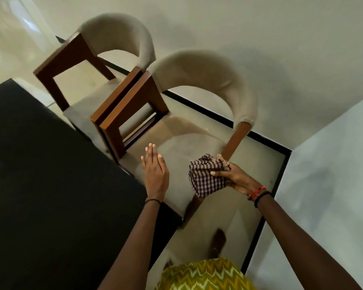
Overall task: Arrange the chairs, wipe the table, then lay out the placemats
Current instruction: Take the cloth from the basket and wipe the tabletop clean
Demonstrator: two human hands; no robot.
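1. Garment (205,275): yellow-green zigzag print, at the lower edge of view, nearest the camera.
2. Floor (249,164): pale and glossy, bordered by a black skirting strip (199,105) along the wall.
3. Counter (40,164): flat black top, filling the left side, its long edge running diagonally up and away.
4. Left hand (155,170): fingers straight and together, palm down, holding nothing. It is just beside the counter edge and above the front of the near chair's seat. Whether it touches the seat cannot be told. Thin dark band at the wrist.
5. Right hand (237,177): fingers curled round a bunched checked cloth (205,176), purple and white. Red and dark bands (259,193) at the wrist.
6. Checked cloth, position: held above the near chair's seat, right by the lower end of that chair's right wooden arm (237,139). Contact with the arm cannot be told.
7. Near chair (208,68): curved beige padded back, brown wooden frame, pale seat meeting the counter edge.
8. Far chair (117,32): same pattern, standing just beside the near chair at the same counter edge. Their neighbouring wooden arms lie side by side.
9. Wall (281,38): plain, pale, behind both chairs.
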